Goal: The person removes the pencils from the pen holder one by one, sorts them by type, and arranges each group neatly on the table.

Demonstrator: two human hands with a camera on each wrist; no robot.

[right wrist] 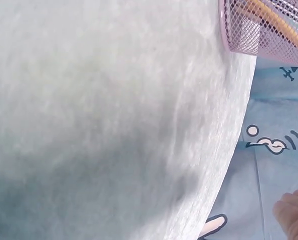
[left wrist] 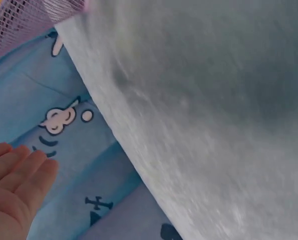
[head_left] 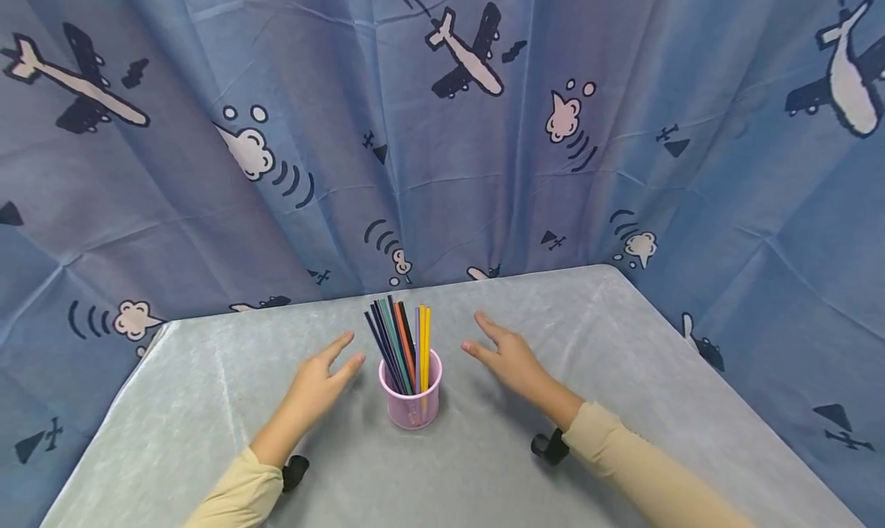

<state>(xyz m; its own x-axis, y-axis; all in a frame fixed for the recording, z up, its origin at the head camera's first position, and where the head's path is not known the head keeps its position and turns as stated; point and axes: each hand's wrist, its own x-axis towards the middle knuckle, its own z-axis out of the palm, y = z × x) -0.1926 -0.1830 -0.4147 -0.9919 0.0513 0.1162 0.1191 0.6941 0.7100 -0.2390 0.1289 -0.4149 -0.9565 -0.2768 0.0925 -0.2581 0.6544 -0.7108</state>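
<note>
A pink mesh pen cup stands upright on the table, with several long, thin coloured sticks that look like pencils leaning in it, dark blue, green, orange, black, purple and yellow. To its left is my left hand, fingers extended, apart from the cup and holding nothing. On the other side my right hand hovers with fingers spread, also empty. In the left wrist view the cup's mesh wall fills the upper left corner. The right wrist view catches the cup at its upper right.
A pale grey cloth covers the table. Behind it and along both sides hangs a blue curtain printed with airplanes and clouds. Black camera straps sit at both wrists.
</note>
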